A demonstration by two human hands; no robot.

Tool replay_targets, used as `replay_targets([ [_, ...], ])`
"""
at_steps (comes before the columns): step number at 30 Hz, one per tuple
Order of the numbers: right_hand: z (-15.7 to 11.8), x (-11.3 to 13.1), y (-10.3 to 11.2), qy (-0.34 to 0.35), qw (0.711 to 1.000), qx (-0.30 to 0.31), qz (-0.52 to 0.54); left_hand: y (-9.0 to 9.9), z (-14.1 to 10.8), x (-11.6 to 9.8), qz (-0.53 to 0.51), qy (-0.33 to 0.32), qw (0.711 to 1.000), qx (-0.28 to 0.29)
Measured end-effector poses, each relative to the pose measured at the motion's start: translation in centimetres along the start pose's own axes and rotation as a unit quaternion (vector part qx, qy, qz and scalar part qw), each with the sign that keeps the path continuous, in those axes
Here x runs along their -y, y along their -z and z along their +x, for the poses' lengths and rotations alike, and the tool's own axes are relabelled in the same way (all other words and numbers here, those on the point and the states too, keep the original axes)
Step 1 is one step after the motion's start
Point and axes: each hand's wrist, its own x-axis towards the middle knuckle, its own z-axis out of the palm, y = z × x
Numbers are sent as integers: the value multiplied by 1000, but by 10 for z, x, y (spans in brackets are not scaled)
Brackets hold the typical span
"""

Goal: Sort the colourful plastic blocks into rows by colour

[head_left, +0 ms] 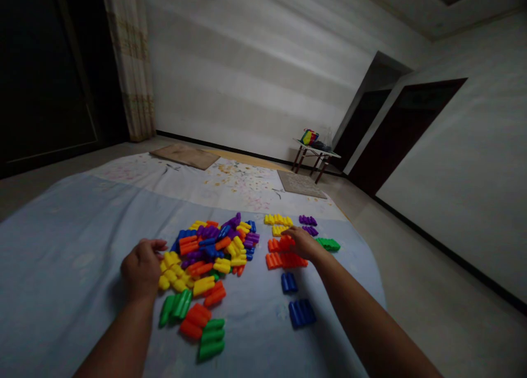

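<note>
My left hand (142,265) rests on the cloth at the left of a mixed pile of plastic building blocks (214,243). Its fingers are loosely bent and apart, beside the yellow blocks (175,271), with nothing visible in them. My right hand (302,240) reaches over the sorted blocks, its fingers closed on an orange block (287,243) in the upper orange row. Just below lies another orange row (284,261). Yellow blocks (279,220) lie beyond the fingertips, purple blocks (308,220) and a green row (328,244) to the right. Blue blocks (302,313) sit nearer me.
Loose green blocks (212,339) and orange blocks (195,320) lie in front of the pile. A flowered cloth (102,218) covers the surface. Flat boards (185,155) lie at its far edge. A small table (317,149) with a colourful bag stands by the wall.
</note>
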Motion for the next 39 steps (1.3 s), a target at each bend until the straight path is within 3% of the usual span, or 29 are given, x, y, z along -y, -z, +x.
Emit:
replay_targets([
  [5,-7,11,4,-2,999,-30,27,-1,-2,2,-13,-10,1000,0],
  [9,-22,60,5,61,987,-92,112,-2,-2,3,-19,-14,1000,-10],
  [13,-36,124,-7,182,967,-21,176,-3,-3,4,-24,-20,999,-11],
  [17,-37,160,-27,212,963,7,166,-3,-4,3,-25,-17,999,-10],
  [22,-33,164,-41,171,973,4,155,-4,-3,5,-29,-17,999,-15],
  [27,-45,158,-40,56,958,-26,281,-3,-4,5,-27,-21,999,-10],
  [31,-55,153,-41,-9,962,29,270,-3,-3,3,-16,-22,1000,-11],
  [34,-59,148,-38,-23,982,51,179,-4,-2,3,-13,-19,1000,-14],
  [36,-59,145,-32,-11,988,21,152,-4,-2,2,-13,-18,1000,-11],
  [39,-57,146,-27,76,984,-16,160,-3,-3,0,-15,-19,1000,-13],
])
